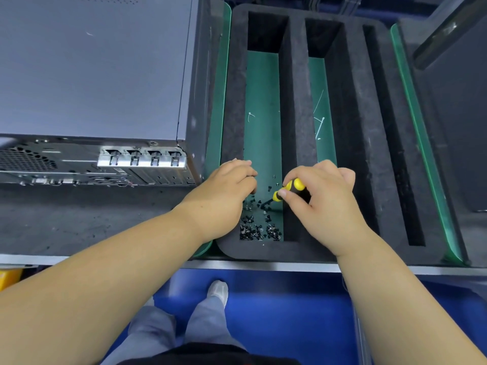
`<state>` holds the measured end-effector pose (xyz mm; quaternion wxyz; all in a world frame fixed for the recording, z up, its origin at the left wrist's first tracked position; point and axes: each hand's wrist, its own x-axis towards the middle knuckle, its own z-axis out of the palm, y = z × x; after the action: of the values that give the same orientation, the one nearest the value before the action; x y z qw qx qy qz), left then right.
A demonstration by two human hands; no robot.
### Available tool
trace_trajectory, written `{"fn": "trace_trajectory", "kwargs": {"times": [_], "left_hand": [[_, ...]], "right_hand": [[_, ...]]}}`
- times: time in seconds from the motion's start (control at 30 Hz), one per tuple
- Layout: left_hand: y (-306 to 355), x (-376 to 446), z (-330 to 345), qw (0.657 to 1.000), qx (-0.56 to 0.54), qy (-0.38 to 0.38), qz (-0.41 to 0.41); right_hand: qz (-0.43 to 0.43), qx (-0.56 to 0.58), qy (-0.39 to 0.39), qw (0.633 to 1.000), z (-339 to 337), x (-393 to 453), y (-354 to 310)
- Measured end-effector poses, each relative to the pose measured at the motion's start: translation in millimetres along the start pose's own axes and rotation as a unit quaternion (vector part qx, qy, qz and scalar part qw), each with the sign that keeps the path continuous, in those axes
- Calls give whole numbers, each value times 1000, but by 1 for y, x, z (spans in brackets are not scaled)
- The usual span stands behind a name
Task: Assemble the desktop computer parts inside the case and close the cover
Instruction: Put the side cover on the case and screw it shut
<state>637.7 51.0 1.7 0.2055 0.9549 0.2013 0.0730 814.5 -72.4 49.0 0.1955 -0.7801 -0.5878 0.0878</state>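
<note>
The grey computer case (92,69) lies on its side at the left, cover on, rear ports facing me. Right of it a black foam tray (295,88) has long slots. In the near end of its left slot lies a heap of small black screws (258,229). My left hand (226,188) reaches into that slot with fingers curled down over the screws; whether it holds one is hidden. My right hand (321,196) grips a yellow-and-black screwdriver (290,189), its tip pointing down-left among the screws.
White cable ties (319,125) lie in the left and middle slots. A narrow third slot (395,154) runs at the right. A dark case panel (453,101) sits at the far right. The table edge (263,266) runs below the tray, with blue floor beneath.
</note>
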Motion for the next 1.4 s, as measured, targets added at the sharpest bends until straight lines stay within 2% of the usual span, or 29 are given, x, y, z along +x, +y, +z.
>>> {"fn": "trace_trajectory", "kwargs": {"times": [0.63, 0.93, 1.13, 1.4], "left_hand": [[2, -1, -3, 1000, -5, 5, -3], [1, -2, -3, 1000, -26, 3, -18], [2, -2, 0, 1000, -17, 13, -13], [1, -1, -2, 998, -48, 18, -25]], "right_hand": [[3, 21, -28, 999, -1, -9, -8], [23, 49, 33, 998, -20, -7, -9], [19, -25, -24, 999, -7, -9, -16], [60, -19, 54, 997, -14, -10, -10]]}}
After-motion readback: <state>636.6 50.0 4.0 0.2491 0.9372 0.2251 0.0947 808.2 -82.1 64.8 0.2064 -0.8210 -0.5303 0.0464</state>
